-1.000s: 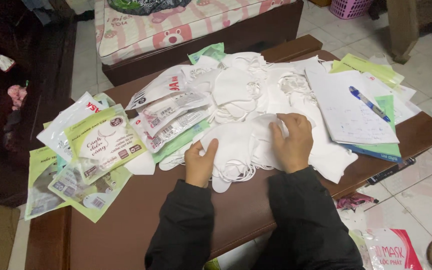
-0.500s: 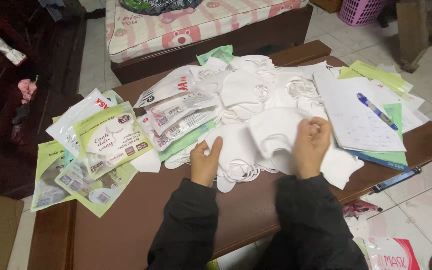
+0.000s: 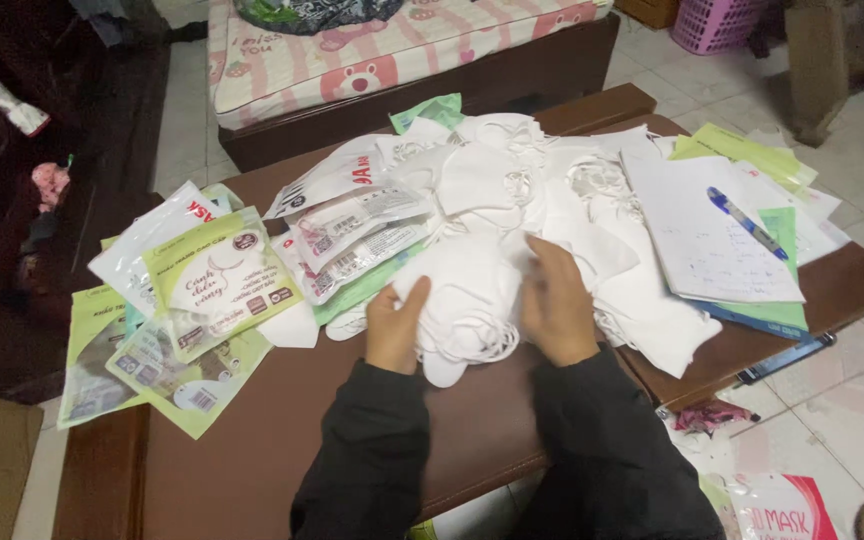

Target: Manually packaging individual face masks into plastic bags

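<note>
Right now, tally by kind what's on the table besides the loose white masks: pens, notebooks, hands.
Pen: 1
Notebook: 1
Hands: 2, left hand and right hand, both on the mask pile
Total: 4
</note>
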